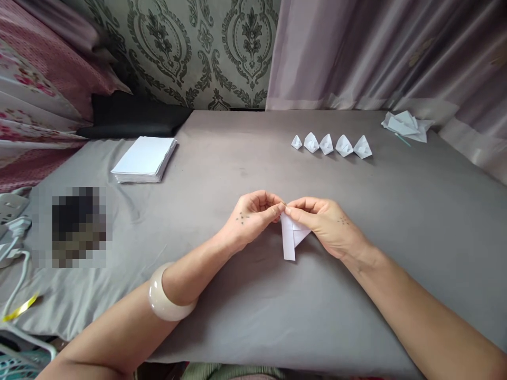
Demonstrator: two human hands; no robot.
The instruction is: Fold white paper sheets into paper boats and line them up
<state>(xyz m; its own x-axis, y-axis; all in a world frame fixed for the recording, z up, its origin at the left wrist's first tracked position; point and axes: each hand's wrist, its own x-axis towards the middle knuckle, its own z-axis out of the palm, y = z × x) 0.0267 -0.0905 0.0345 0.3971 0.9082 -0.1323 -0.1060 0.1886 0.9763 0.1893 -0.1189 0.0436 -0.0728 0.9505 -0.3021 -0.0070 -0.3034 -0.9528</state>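
A small piece of folded white paper (289, 240) is pinched at its top edge between both hands, just above the grey cloth. My left hand (259, 214) grips its upper left corner with thumb and fingertips. My right hand (322, 219) holds the upper right side, its thumb nearly touching the left one. One narrow strip of the paper hangs down, and a triangular flap shows to its right. The fingers hide the top of the fold. Beyond the hands, several small folded paper shapes (326, 144) stand in a row.
A stack of white paper (144, 158) lies at the left. Crumpled white paper (407, 125) is at the back right, with a thin greenish stick (403, 139) beside it. Power strips with cords (18, 227) and a yellow strip (21, 307) lie along the left edge. Black cloth (134, 119) lies behind.
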